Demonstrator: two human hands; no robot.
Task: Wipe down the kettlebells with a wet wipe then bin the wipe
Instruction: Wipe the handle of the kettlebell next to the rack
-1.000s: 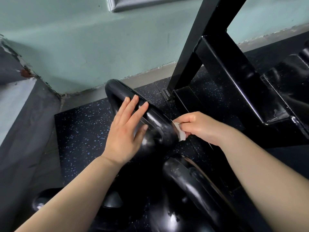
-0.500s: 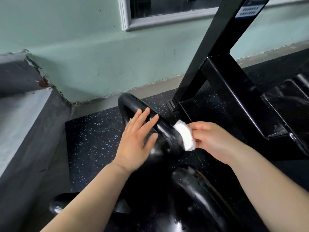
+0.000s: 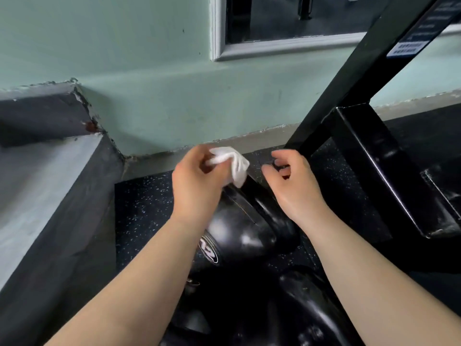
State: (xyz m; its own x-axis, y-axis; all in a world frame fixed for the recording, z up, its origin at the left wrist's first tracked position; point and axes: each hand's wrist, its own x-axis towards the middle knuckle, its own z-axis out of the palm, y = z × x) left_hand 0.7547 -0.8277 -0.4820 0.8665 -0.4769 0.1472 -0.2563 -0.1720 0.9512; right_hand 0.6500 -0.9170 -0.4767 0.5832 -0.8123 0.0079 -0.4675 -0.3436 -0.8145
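A black kettlebell (image 3: 239, 233) with a white "12" mark stands on the speckled mat, its handle reaching up between my hands. My left hand (image 3: 197, 186) is above the handle's top and pinches a crumpled white wet wipe (image 3: 232, 161). My right hand (image 3: 291, 183) hovers just right of the handle with fingers curled and apart, holding nothing. A second black kettlebell (image 3: 306, 313) lies nearer to me at the bottom, partly hidden by my forearms.
A black steel rack frame (image 3: 361, 146) slants up on the right, its foot on the black speckled rubber mat (image 3: 142, 216). A grey concrete ledge (image 3: 50, 186) runs along the left. A green wall (image 3: 149, 83) with a grey-framed window stands behind.
The wipe has passed from my right hand to my left hand. My left hand lifted off the kettlebell's side to the handle's top. The view has tilted upward.
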